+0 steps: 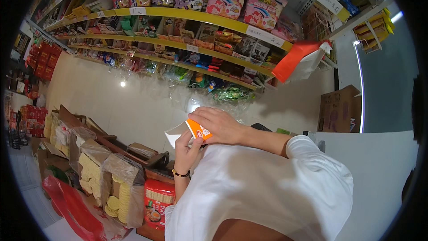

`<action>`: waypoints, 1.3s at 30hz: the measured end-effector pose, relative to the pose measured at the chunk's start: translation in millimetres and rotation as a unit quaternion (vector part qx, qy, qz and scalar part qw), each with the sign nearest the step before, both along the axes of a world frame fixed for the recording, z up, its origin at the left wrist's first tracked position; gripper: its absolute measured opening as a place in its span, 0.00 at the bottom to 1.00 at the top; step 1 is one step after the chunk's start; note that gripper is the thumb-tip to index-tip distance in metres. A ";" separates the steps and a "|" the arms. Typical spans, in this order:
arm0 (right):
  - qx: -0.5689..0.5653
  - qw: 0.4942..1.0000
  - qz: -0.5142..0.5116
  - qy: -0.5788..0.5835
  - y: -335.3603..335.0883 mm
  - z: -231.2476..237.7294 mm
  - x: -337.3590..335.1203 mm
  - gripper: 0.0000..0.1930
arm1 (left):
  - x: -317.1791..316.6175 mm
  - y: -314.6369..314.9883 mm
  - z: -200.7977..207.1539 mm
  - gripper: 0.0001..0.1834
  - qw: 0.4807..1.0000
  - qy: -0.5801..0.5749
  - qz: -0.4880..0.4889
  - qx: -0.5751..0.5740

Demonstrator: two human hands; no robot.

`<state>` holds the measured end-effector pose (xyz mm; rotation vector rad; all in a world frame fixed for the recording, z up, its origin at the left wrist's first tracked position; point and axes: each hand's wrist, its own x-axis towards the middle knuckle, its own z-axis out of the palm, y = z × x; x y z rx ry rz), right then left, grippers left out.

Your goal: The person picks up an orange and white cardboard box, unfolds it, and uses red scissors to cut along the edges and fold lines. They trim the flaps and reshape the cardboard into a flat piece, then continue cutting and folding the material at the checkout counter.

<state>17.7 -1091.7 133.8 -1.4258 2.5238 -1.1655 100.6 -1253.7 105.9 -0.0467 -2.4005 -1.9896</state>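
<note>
In front of my white-clad body, both hands hold a small orange-and-white paper box (199,130). Its orange printed face is turned up, and a white flap or open end sticks out toward the left. My right hand (217,124) lies over the far right side, fingers closed across its top. Closed on the near edge is my left hand (185,150), thumb against the orange face and a dark beaded bracelet at the wrist. Whether anything is inside the box, I cannot tell.
Shelves with yellow edges (196,16) carry many snack packets ahead. Open cartons with bagged noodle cakes (119,196) stand at the lower left beside a red noodle pack (158,203). A cardboard box (337,109) sits at right; a red-and-white bag (299,60) hangs from the shelf end.
</note>
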 end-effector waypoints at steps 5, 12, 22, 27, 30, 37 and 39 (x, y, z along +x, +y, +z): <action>0.025 0.999 -0.012 -0.015 -41.7 -1.4 16.4 0.34 | 11.2 -35.9 -0.2 0.12 0.995 -0.049 -0.024 0.081; 0.101 0.994 -0.003 -0.036 -91.1 -2.3 21.5 0.36 | 18.1 -85.5 -8.7 0.13 0.994 -0.056 -0.045 0.078; 0.127 0.984 0.040 -0.122 -140.6 1.9 31.3 0.31 | 30.5 -142.0 -36.0 0.14 0.998 -0.042 -0.034 -0.021; 0.120 0.989 0.028 -0.078 -160.3 -3.0 37.7 0.31 | 38.9 -144.0 -34.3 0.11 0.998 -0.010 -0.025 0.052; 0.109 0.993 0.009 -0.052 -173.0 -6.5 44.0 0.31 | 41.8 -150.0 -31.0 0.11 0.999 -0.006 -0.018 0.047; 0.101 0.994 0.047 -0.021 -197.8 -3.0 49.7 0.32 | 56.0 -167.9 -41.2 0.26 0.961 -0.074 -0.055 0.262; 0.092 0.993 0.069 -0.018 -204.0 -0.6 51.1 0.31 | 61.8 -176.1 -35.0 0.32 0.953 -0.042 -0.075 0.289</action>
